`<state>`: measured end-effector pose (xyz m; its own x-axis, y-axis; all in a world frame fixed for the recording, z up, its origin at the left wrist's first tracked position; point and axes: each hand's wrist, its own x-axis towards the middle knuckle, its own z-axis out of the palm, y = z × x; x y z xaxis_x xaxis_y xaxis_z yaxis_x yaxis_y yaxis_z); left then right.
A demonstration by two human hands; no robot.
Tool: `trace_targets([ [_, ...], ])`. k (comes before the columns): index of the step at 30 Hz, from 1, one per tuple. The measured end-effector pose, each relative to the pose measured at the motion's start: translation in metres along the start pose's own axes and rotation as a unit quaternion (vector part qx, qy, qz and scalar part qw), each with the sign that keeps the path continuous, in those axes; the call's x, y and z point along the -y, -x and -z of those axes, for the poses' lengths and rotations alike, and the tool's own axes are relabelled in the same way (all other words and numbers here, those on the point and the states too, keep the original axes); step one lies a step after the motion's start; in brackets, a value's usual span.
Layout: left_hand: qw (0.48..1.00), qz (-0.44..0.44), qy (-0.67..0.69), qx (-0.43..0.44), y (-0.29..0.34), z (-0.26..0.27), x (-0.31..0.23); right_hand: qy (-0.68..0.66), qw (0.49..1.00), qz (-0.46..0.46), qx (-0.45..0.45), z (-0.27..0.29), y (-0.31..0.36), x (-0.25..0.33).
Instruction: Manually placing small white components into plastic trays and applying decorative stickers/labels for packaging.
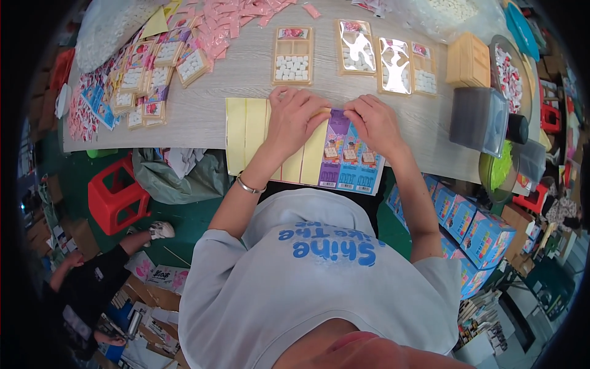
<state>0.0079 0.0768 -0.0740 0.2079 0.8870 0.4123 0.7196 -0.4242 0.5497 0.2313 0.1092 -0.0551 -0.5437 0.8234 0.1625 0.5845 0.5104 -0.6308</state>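
A sheet of printed labels (pixel 350 178) lies over the near edge of the table. Its left part is bare yellow backing (pixel 247 132); purple and blue label strips cover the right part. My left hand (pixel 296 117), with a bangle on its wrist, pinches the upper left corner of the purple label strip (pixel 337 126). At that strip's upper right corner, the thumb and fingers of my right hand (pixel 373 122) are closed on the edge. Beyond my hands are several clear boxes of white pieces, one box (pixel 292 56) straight ahead and others (pixel 393 66) to the right.
Filled boxes (pixel 144 77) are heaped at the left, beside pink packets (pixel 230 21). A bag of white pieces (pixel 445 12), a stack of tan trays (pixel 468 60) and a dark clear bin (pixel 476 120) stand right. A red stool (pixel 117 194) and another person (pixel 92 289) are at left.
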Motion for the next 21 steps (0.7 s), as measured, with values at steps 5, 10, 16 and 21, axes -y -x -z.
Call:
trace_targets([
  [5,0.999,-0.038,0.009,0.018,-0.002,0.002,0.001,-0.023,0.999,0.026,0.013,0.0,-0.006,-0.005],
  [10,0.997,-0.027,-0.007,0.068,-0.001,0.003,-0.002,-0.038,0.998,0.055,0.01,-0.005,-0.002,-0.009],
  [16,0.99,0.061,0.032,0.123,-0.006,0.009,-0.008,-0.028,0.998,0.046,-0.013,-0.01,0.003,-0.011],
  [21,0.981,0.111,0.071,0.142,-0.005,0.0,-0.003,0.091,0.983,0.113,-0.113,-0.008,-0.003,0.011],
])
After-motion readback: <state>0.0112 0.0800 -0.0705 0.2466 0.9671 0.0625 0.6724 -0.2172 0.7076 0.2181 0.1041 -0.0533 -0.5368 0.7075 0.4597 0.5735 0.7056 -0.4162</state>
